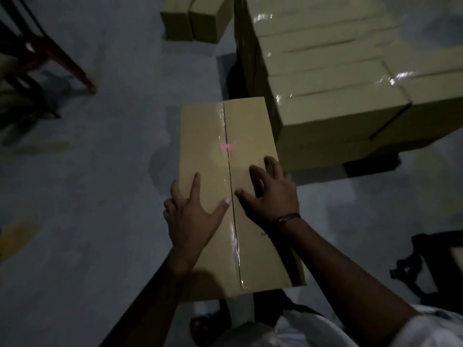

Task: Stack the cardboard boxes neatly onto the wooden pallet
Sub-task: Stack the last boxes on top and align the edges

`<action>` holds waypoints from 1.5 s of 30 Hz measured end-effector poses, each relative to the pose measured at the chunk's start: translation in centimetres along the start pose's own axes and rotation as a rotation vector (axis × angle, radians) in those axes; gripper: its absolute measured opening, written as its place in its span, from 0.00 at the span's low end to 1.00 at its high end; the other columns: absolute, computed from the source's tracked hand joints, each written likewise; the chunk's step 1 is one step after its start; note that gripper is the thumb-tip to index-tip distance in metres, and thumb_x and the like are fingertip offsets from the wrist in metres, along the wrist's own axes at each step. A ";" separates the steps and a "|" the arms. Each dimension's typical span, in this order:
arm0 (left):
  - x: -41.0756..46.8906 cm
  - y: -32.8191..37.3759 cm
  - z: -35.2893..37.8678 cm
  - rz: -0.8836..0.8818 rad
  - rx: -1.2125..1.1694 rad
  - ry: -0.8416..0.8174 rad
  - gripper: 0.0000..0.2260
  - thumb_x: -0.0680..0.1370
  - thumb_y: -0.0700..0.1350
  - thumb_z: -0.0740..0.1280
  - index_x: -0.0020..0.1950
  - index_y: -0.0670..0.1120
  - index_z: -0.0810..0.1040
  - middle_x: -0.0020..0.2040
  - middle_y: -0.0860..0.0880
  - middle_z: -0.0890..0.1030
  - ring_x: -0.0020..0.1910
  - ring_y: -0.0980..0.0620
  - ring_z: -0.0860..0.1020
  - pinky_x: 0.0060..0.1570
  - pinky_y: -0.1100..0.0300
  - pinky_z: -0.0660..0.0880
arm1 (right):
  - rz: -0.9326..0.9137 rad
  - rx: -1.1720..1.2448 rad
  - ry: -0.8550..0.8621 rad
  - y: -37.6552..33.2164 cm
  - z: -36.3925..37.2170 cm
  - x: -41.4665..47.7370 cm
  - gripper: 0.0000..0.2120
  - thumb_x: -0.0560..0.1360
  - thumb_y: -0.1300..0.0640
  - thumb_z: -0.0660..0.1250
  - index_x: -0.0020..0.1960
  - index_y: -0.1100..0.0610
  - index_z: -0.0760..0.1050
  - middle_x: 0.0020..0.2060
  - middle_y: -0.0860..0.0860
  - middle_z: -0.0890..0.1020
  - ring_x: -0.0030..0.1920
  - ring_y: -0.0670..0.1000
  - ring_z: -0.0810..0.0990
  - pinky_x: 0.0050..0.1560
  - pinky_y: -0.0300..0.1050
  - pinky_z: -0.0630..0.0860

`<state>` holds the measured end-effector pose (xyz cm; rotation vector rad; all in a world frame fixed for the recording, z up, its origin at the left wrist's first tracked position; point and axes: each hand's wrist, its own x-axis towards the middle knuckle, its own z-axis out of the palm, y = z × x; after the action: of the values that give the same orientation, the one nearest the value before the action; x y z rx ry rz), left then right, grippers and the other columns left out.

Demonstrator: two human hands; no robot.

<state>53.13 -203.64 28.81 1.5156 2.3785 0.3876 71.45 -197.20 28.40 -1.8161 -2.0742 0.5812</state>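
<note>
A long tan cardboard box (240, 136), taped along its middle seam, lies in front of me in the centre of the head view. My left hand (191, 214) lies spread on its top near the left edge, some fingers reaching over that edge. My right hand (271, 194) rests on the top right of the seam, fingers bent toward the right edge. To the right stands a tall stack of boxes (338, 106) with shiny wrap; the dark base under it (370, 164) barely shows.
Two more cardboard boxes (195, 18) sit on the grey floor at the top. A dark red chair frame (50, 53) stands at the left. A black bag with straps (426, 261) lies at the right. My feet show below the box.
</note>
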 end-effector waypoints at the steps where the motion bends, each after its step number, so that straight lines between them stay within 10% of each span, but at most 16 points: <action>1: 1.0 2.0 -1.1 0.004 -0.005 0.027 0.44 0.69 0.80 0.58 0.80 0.63 0.53 0.80 0.46 0.51 0.73 0.36 0.61 0.70 0.41 0.64 | -0.010 -0.004 0.038 0.1 -2.1 1.4 0.34 0.69 0.28 0.64 0.71 0.41 0.68 0.77 0.46 0.59 0.66 0.60 0.69 0.63 0.54 0.72; 14: 5.4 27.7 -6.9 0.232 -0.073 0.196 0.45 0.67 0.80 0.60 0.79 0.61 0.57 0.79 0.49 0.55 0.74 0.38 0.61 0.67 0.40 0.70 | 0.019 0.056 0.331 10.4 -23.8 11.3 0.30 0.67 0.28 0.67 0.64 0.41 0.73 0.74 0.46 0.65 0.65 0.58 0.72 0.65 0.54 0.70; 45: 6.9 74.4 10.9 0.770 -0.209 -0.145 0.43 0.65 0.75 0.69 0.77 0.62 0.63 0.78 0.47 0.57 0.74 0.41 0.62 0.64 0.42 0.72 | 0.512 -0.161 0.602 50.1 -49.4 14.6 0.33 0.68 0.26 0.62 0.66 0.43 0.73 0.73 0.46 0.67 0.64 0.58 0.73 0.64 0.54 0.71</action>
<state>116.38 -166.16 46.13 2.2076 1.5072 0.6320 136.79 -172.91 45.68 -2.2696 -1.2961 -0.0422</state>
